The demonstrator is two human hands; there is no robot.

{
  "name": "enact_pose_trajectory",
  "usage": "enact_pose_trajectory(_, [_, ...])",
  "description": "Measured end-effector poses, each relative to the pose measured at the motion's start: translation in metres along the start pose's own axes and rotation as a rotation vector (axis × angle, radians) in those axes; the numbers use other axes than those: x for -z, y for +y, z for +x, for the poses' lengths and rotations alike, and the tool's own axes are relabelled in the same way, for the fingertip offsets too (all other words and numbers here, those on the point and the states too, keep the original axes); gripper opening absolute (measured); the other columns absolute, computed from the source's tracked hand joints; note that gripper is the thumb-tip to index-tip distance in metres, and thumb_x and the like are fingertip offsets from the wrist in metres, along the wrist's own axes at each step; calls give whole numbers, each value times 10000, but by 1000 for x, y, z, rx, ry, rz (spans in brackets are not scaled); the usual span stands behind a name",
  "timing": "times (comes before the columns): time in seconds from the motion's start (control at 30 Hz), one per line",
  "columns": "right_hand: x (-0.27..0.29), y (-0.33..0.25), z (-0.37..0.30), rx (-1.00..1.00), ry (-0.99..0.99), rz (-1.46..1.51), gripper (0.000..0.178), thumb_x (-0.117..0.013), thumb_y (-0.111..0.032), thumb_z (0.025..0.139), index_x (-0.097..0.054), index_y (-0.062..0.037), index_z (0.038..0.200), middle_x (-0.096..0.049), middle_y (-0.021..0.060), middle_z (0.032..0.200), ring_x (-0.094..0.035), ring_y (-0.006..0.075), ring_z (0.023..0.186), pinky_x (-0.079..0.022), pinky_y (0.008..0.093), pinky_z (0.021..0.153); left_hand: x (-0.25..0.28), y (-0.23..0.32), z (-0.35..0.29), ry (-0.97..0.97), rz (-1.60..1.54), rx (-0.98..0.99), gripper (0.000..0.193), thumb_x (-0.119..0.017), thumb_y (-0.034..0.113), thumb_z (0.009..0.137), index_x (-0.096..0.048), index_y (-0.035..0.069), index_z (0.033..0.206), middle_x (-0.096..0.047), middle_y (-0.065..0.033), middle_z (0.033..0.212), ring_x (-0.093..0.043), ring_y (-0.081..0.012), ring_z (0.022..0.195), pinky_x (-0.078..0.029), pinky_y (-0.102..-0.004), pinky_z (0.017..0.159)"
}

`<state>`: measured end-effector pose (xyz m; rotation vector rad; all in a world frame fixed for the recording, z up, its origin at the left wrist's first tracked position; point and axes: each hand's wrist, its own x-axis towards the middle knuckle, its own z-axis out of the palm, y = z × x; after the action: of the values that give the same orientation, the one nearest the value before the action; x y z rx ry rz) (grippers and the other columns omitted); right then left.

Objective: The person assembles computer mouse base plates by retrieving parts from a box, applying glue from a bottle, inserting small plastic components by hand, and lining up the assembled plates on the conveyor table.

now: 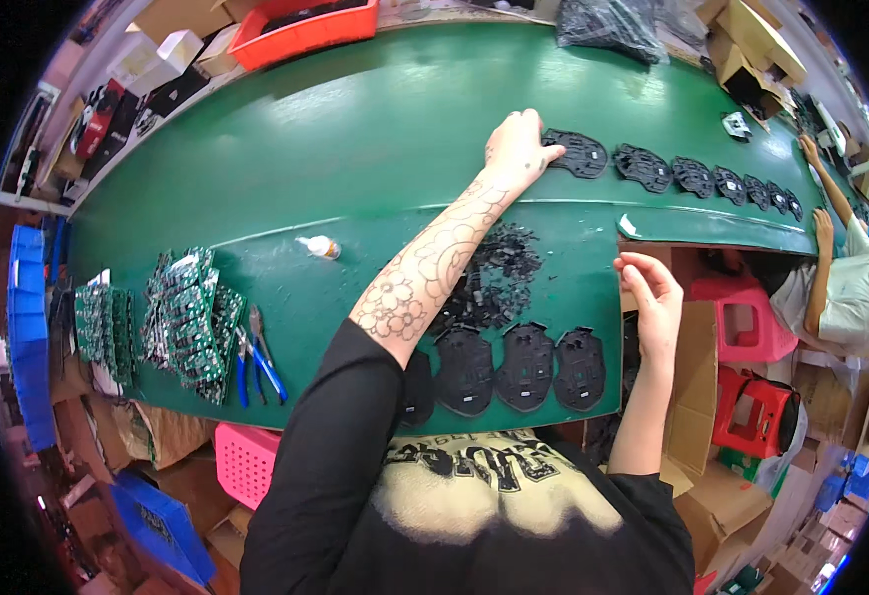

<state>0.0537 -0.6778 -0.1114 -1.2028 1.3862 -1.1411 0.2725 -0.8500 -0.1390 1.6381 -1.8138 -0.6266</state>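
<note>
My left hand [521, 152] reaches across the green table and grips the left edge of a black plastic mouse base [579, 156] with its thumb and fingers. That base is at the left end of a row of several similar ones, including a mouse base [643, 168] just to its right. My right hand [655, 305] is raised by the table's right edge, fingers curled and tips close together; anything between them is too small to make out. Closer to my body, more mouse bases [524, 368] lie side by side. Beyond them is a heap of small black plastic pieces [499, 273], partly hidden by my left forearm.
Stacked green circuit boards [191, 322], blue-handled pliers [261, 367] and a small white bottle [319, 247] lie to the left. An orange-red bin [303, 35] and a grey plastic bag [608, 30] are at the back. At the far right sits another person [846, 288], near a pink stool [747, 317].
</note>
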Motion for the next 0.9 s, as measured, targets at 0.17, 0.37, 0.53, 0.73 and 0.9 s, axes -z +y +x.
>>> enact_pose_trajectory(0.17, [-18,-8,7,6,-51,-31,191,-627,-53,915,-668,10,1091,-686,62,1017,-635,124,952,-481,243,859,6,-5,-6,-47,25,-106,626,-708,436,816,-577,-43,1197,-597,-209,1111,-623,-309,983,-488,-387,913])
enact_pose_trajectory(0.37, [-47,-24,21,200,-224,-298,136,-680,-75,863,-730,-22,979,-681,48,887,-621,105,822,-473,238,703,119,10,-78,-43,-197,-217,362,-590,327,923,-635,38,1136,-642,-118,974,-630,-226,866,-506,-356,795])
enact_pose_trajectory(0.53, [-105,-37,41,336,-358,-513,140,-720,-172,816,-744,-69,907,-661,71,830,-629,204,795,-480,311,693,133,3,-192,-280,55,-385,202,-671,239,836,-652,88,969,-612,-76,883,-627,-261,876,-518,-370,745])
enact_pose_trajectory(0.73, [-158,-29,49,475,-382,-877,162,-750,-244,751,-742,-89,795,-606,64,767,-561,257,835,-473,386,766,109,-20,-244,-233,227,-382,324,-715,275,796,-628,61,1023,-568,-61,957,-576,-235,877,-507,-353,744])
enact_pose_trajectory(0.9, [-162,-23,49,456,-382,-885,114,-746,-175,754,-715,-73,798,-598,53,789,-561,238,838,-456,353,768,107,-21,-251,-236,220,-400,347,-741,293,764,-627,76,1010,-565,-58,946,-568,-225,875,-498,-345,738])
